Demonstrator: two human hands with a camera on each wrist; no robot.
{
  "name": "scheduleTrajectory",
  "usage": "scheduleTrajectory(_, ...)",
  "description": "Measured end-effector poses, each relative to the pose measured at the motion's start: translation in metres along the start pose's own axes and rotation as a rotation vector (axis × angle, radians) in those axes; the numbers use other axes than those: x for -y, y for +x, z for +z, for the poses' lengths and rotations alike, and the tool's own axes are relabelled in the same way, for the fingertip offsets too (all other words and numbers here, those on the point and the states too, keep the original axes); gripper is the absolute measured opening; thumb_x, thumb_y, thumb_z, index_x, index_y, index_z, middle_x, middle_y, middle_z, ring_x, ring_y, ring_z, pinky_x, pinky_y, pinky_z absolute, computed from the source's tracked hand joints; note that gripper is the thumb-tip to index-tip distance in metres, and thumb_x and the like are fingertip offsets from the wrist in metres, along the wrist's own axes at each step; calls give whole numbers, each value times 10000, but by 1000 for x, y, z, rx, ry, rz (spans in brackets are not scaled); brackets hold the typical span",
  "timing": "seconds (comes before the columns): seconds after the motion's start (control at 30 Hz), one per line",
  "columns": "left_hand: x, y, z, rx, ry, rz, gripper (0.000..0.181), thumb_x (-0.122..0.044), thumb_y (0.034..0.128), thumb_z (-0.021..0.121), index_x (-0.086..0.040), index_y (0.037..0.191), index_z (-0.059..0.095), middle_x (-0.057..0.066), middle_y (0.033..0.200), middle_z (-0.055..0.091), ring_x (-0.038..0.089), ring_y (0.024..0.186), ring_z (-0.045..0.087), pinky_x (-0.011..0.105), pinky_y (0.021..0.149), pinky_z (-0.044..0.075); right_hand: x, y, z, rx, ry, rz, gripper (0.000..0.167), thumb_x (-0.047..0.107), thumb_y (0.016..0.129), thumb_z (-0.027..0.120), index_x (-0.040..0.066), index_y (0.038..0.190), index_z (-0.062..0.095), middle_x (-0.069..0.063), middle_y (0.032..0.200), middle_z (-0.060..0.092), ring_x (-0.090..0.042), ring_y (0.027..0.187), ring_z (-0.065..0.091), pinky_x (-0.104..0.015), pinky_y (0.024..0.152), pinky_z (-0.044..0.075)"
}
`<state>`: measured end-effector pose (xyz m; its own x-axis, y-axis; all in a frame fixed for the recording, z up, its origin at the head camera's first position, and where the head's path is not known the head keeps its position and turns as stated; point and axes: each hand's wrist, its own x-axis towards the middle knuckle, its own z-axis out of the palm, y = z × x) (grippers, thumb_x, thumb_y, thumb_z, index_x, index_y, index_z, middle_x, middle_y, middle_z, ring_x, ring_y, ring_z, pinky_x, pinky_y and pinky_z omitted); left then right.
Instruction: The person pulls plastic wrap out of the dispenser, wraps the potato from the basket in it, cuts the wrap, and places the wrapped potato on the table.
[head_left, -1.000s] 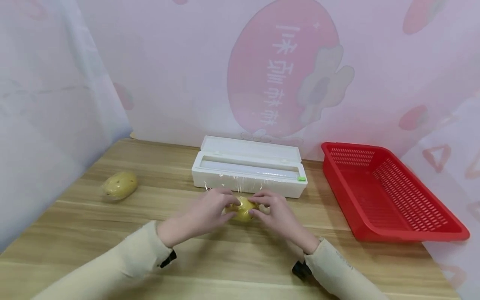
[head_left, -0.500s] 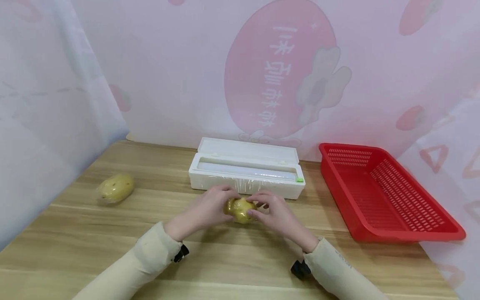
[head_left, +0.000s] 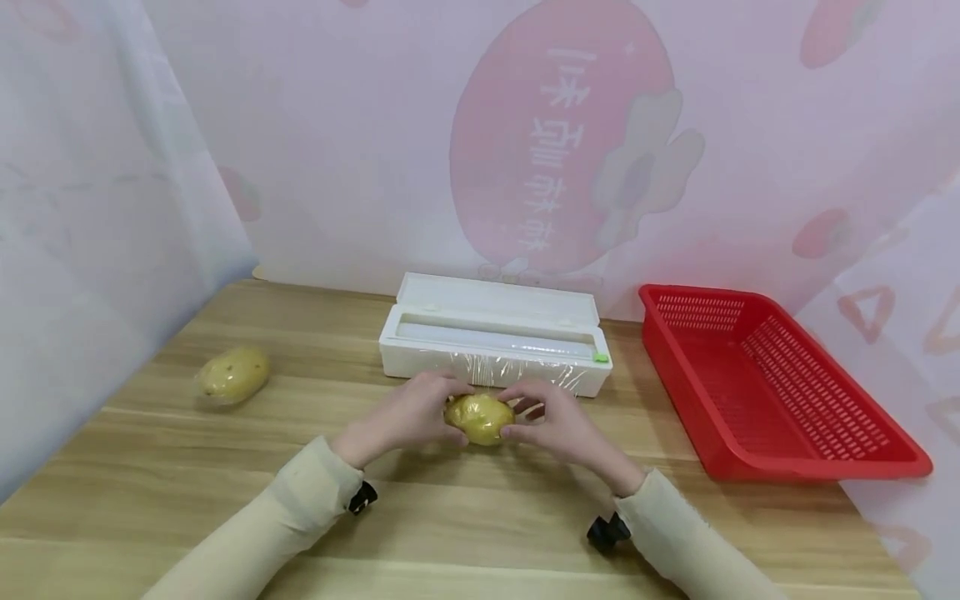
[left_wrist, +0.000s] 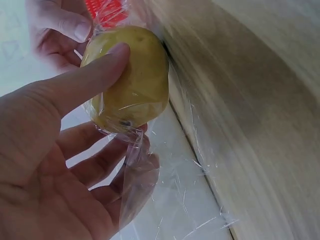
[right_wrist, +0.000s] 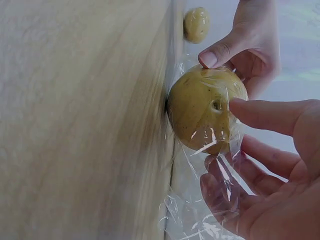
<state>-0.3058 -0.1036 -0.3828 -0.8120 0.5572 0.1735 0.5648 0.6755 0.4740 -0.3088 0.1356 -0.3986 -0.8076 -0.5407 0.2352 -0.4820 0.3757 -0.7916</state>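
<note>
A potato [head_left: 480,418] with clear cling film over it lies on the table in front of the white film box [head_left: 420,360]. From the left, my left hand [head_left: 416,418] holds it, thumb laid on its skin in the left wrist view and fingers around the far side. My right hand [head_left: 558,427] holds the other end between thumb and fingers. Loose cling film [right_wrist: 192,217] trails from the potato toward the box and drapes over the fingers of both hands. The potato's underside is hidden.
Another film-wrapped potato [head_left: 234,375] lies at the left of the wooden table [head_left: 465,533]. The box lid [head_left: 495,298] stands raised behind the film roll [head_left: 487,337]. At the right is a red perforated basket [head_left: 693,392]. A printed cloth hangs behind.
The potato has turned a little between my hands, and the left hand has shifted slightly left around it. Film that was stretched up from the potato now lies lower against the box front.
</note>
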Motion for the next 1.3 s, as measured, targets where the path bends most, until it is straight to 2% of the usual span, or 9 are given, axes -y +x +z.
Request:
scheduleTrajectory(0.23,4,1,-2,23,22,24,620,-249,676,915,-62,1222,690,86,1100,658,186,927,589,365,795,487,-4,2,-1,11,94,47,355,-43,796,780,-61,1133,667,-193,1138,643,-390,986,621,-486,836,531)
scheduleTrajectory(0.33,7,1,-2,19,39,23,612,-300,700,899,-88,1234,691,65,1102,667,190,946,591,402,793,460,-2,1,-2,-28,11,14,345,29,796,811,5,1121,699,-106,1135,672,-313,1036,621,-470,886,507)
scheduleTrajectory(0.5,17,3,-3,26,-4,35,548,-346,757,857,-103,1222,700,19,1054,683,139,888,579,370,740,442,6,-1,1,-102,-202,-205,391,88,756,864,67,1119,718,-71,1214,650,-211,1153,570,-437,987,441)
scheduleTrajectory(0.63,20,3,-5,52,-60,40,502,-341,793,833,-109,1218,700,-27,1017,676,110,841,564,332,716,454,11,2,7,-53,-317,-344,469,88,737,881,42,1162,688,-90,1251,608,-225,1180,537,-406,989,444)
scheduleTrajectory(0.77,23,4,-5,77,-113,26,418,-332,826,807,-126,1177,711,-91,919,659,121,807,567,337,703,463,11,8,12,-23,-412,-309,605,116,690,915,49,1228,647,-78,1281,575,-223,1201,503,-397,992,439)
scheduleTrajectory(0.9,28,5,-4,91,-162,26,321,-321,856,778,-129,1109,722,-120,831,635,150,766,580,331,681,479,10,16,15,-15,-441,-250,681,111,649,935,67,1251,618,-68,1281,562,-218,1188,501,-393,987,439)
scheduleTrajectory(1.07,32,6,-3,86,-186,-15,318,-339,876,755,-117,1102,717,-106,852,644,131,763,587,337,701,489,6,24,18,-12,-496,-187,700,120,638,943,104,1240,584,-32,1280,533,-200,1172,483,-379,965,450)
scheduleTrajectory(1.17,28,7,-4,43,-137,-50,410,-344,866,766,-78,1169,689,-40,947,679,169,846,607,403,787,474,3,29,20,-12,-505,-173,683,120,639,942,93,1221,584,-44,1262,537,-207,1158,491,-374,960,452)
scheduleTrajectory(1.3,16,4,-9,-88,-2,-74,568,-340,833,799,-25,1270,619,106,1169,642,301,1074,569,551,920,372,-3,33,18,-31,-478,-124,677,141,629,951,94,1209,606,-26,1211,565,-189,1108,516,-354,937,458)
